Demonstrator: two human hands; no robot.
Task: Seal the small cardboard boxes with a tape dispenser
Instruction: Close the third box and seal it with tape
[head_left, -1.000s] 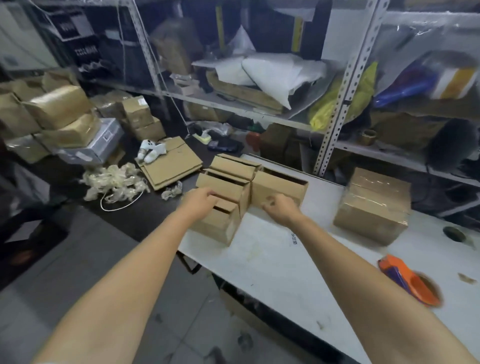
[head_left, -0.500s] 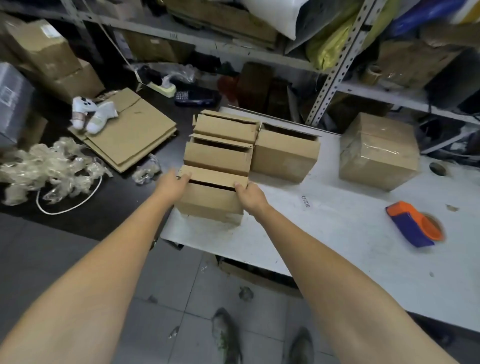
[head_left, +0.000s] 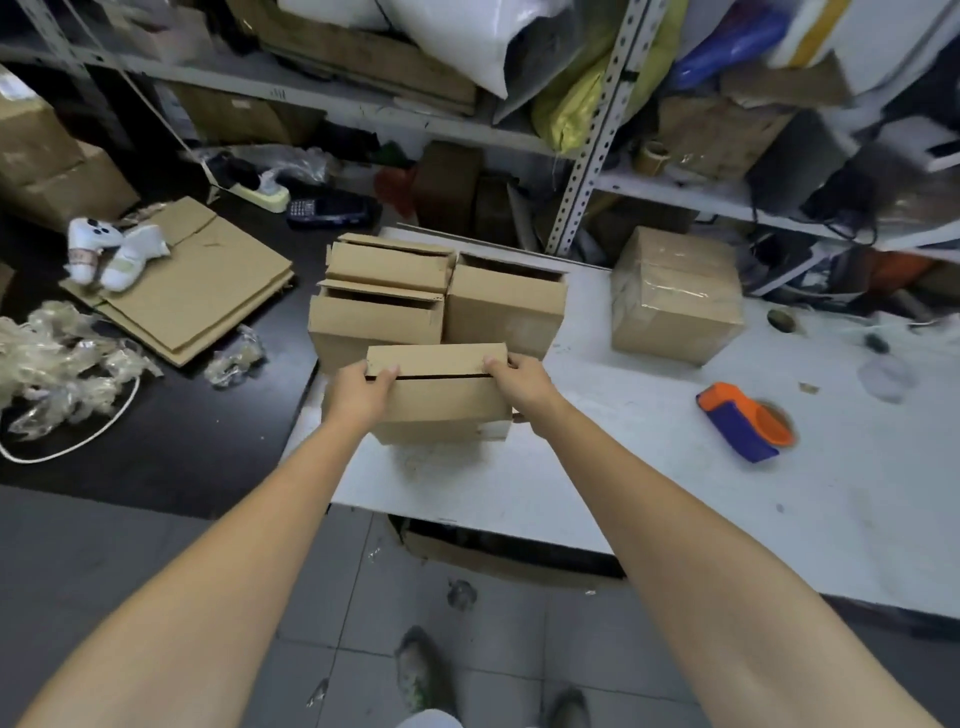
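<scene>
A small brown cardboard box sits at the near left corner of the white, scuffed bench, its top flaps closed with a dark slit between them. The left hand grips the box's left end, fingers clamped over the top edge; the right hand grips the right end the same way. Just behind this box stand three more small open-topped cardboard boxes, touching one another. To the box's right, well apart, lies an orange and blue tape dispenser; behind the dispenser stands a larger taped brown carton. Left of the box, past the bench's edge, a black surface carries flattened cardboard sheets, crumpled clear plastic and a white cord. Behind the box, grey perforated metal shelving holds cartons and bags. Below is a grey tiled floor.
</scene>
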